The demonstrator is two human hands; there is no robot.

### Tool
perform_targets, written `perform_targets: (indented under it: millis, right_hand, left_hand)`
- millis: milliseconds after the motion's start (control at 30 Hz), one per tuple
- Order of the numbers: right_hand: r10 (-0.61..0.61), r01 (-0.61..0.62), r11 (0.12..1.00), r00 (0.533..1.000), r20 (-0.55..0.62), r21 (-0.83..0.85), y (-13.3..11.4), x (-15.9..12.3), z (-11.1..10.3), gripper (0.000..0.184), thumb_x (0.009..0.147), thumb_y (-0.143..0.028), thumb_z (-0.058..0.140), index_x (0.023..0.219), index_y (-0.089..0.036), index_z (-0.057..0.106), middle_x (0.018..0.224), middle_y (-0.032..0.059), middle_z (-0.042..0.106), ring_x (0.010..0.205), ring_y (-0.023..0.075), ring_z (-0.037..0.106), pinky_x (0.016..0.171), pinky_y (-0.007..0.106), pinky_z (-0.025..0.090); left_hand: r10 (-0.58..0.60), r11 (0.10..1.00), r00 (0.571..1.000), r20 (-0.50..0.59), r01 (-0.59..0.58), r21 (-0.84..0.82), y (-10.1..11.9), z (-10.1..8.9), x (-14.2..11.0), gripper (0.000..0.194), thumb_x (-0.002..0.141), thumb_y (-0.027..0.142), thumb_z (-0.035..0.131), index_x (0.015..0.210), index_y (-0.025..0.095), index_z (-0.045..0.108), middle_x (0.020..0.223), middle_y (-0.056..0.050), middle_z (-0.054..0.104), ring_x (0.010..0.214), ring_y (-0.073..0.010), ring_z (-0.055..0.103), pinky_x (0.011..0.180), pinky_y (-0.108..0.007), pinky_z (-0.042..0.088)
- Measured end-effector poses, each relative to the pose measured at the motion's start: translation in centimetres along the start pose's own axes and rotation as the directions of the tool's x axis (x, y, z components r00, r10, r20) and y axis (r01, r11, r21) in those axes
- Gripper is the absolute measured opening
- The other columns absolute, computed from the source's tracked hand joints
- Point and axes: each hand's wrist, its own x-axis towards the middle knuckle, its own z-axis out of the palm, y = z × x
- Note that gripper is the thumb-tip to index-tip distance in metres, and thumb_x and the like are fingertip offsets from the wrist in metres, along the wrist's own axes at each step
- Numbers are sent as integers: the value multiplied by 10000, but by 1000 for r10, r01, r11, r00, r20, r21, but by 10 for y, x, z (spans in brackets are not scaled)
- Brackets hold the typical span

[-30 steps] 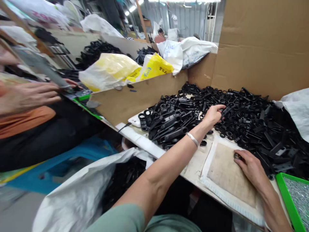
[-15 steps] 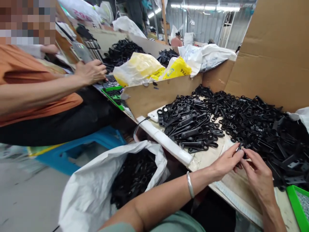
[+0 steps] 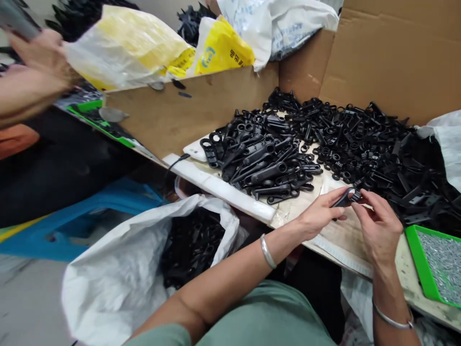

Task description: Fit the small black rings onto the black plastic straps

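Note:
My left hand [image 3: 320, 214] is closed around a long black plastic part [image 3: 343, 199] with a rounded ring-like end. At that end, the fingertips of my right hand [image 3: 381, 222] pinch a small ribbed black piece [image 3: 356, 195]; whether it is separate or joined to the long part, I cannot tell. Both hands are just above the front of the worktable [image 3: 298, 204]. Beyond them lies a heap of small black plastic parts [image 3: 360, 144], with a pile of longer black handle-like parts [image 3: 266, 168] to its left.
A green tray [image 3: 418, 259] of small metal pins or screws sits at right. Cardboard walls [image 3: 396, 57] border the table. Below its left edge stands a white sack [image 3: 118, 269] of black parts, near a blue stool [image 3: 108, 206]. A co-worker's hand [image 3: 43, 62] is at far left.
The view has swung down and to the right, showing more of the green tray. My hands have turned the black part so its ring end and the ribbed piece show.

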Motion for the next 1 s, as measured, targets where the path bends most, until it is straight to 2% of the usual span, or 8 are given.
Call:
perform_targets:
  millis: [100,200,333,467,667,767,867,1000]
  right_hand:
    - [-62,60,993,998,-12,-100,-1,2,4,279,932,-397,613,1125,-234,731,1101,97,688,865,219,695,799,396,627]
    - [-108,105,981,994,-14,-164,2,1,7,278,953,-385,592,1149,-238,723,1078,96,695,918,243,696,831,421,617]
    - [-194,195,958,981,26,-213,4,-3,7,261,980,-316,567,1186,-234,705,1071,104,695,960,261,688,884,436,585]
    - [-276,282,937,959,57,-207,14,-13,5,356,952,-231,618,1305,-274,639,1151,101,671,987,277,672,928,457,545]
    - [-259,262,957,965,40,-122,24,-24,13,419,928,-214,657,1336,-301,623,1149,80,658,953,261,653,924,444,515]
    - [-175,179,982,982,68,-56,20,-26,13,297,945,-290,638,1236,-279,693,1114,67,674,971,245,652,897,396,530]
    - [19,-25,998,993,115,55,18,-26,8,266,937,-406,630,1134,-266,742,1143,61,690,1014,239,663,868,356,559]
    - [340,-390,889,913,226,241,20,-28,2,435,888,-493,678,1241,-238,694,1222,86,695,1086,249,664,911,355,564]
  left_hand:
    - [72,994,997,43,-75,77,-1,-1,0,557,741,35,612,1272,201,633,1435,-60,570,1384,-248,453,1154,-399,367]
    - [135,977,986,98,-149,154,-2,-4,2,529,774,70,613,1290,183,622,1420,-57,583,1393,-245,449,1222,-409,279]
    - [200,919,972,121,-229,322,-8,-7,2,582,823,101,547,1401,168,521,1451,-66,550,1377,-235,468,1205,-376,315]
    - [226,776,966,128,-258,576,-11,-9,-7,573,864,133,495,1433,195,485,1413,-66,580,1336,-239,516,1162,-363,374]
    - [239,650,962,134,-261,714,-8,-8,-18,560,882,141,464,1425,276,480,1247,-55,672,1186,-233,620,1010,-331,482]
    - [226,641,967,116,-237,730,-5,-11,-21,423,923,242,486,1341,253,554,1136,-52,703,1028,-210,661,905,-291,506]
    - [218,634,974,67,-193,748,1,-15,-22,329,937,320,509,1228,234,634,1006,-29,721,897,-180,659,832,-262,502]
    - [154,650,986,67,-152,744,10,-16,-28,386,921,258,494,1285,234,621,954,-9,732,781,-138,656,792,-244,516]
